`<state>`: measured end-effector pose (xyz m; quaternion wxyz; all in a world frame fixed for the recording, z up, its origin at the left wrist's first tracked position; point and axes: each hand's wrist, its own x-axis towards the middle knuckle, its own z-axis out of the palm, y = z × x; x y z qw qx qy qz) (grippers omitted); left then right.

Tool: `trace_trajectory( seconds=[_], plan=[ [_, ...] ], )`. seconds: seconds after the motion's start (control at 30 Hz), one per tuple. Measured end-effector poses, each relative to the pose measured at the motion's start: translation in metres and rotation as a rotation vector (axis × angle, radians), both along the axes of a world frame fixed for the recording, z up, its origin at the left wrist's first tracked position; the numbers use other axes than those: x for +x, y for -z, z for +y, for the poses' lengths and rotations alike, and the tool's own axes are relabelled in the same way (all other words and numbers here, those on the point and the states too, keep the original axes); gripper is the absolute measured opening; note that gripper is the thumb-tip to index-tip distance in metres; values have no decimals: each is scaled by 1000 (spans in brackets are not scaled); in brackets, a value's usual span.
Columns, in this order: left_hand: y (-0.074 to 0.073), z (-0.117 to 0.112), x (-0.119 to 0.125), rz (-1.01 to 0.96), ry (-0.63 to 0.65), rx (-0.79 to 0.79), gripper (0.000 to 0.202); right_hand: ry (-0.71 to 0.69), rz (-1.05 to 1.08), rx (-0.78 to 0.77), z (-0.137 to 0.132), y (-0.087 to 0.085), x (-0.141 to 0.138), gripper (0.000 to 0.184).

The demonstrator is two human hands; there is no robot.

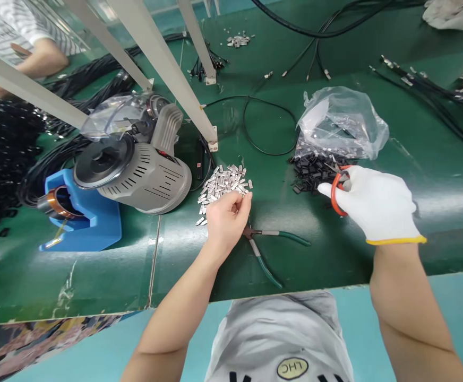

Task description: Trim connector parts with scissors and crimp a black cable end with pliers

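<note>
My bare left hand [226,218] is curled, its fingertips pinching at the near edge of a pile of small silver metal shells [224,185] on the green bench. My right hand [375,201], in a white glove with a yellow cuff, is closed round the orange handles of small scissors [338,192], beside a heap of small black plastic parts [315,171]. Green-handled pliers [273,245] lie on the bench just right of my left wrist.
A grey tape dispenser machine [136,162] stands at left, next to a blue holder with amber tape [78,215]. A clear plastic bag [341,123] sits behind the black parts. Black cables [267,124] and white frame bars [163,63] cross the bench. Another person's arm [42,55] is at far left.
</note>
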<state>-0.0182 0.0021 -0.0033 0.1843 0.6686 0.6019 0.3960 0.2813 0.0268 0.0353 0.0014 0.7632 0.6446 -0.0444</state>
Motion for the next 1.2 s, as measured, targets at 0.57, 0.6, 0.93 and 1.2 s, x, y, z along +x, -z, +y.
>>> trace_trajectory(
  seconds=[0.57,0.6,0.93,1.2],
  plan=[
    [-39,57,101,-245,393,-193,37,-235,-28,242,-11,2,-10,44],
    [-35,68,113,-298,427,-241,38,-226,-11,229,-12,2,-10,43],
    [-22,94,141,-560,289,-393,34,-74,139,231,-2,-3,30,43],
    [-31,163,173,83,390,184,21,267,737,726,-11,-23,45,50]
  ],
)
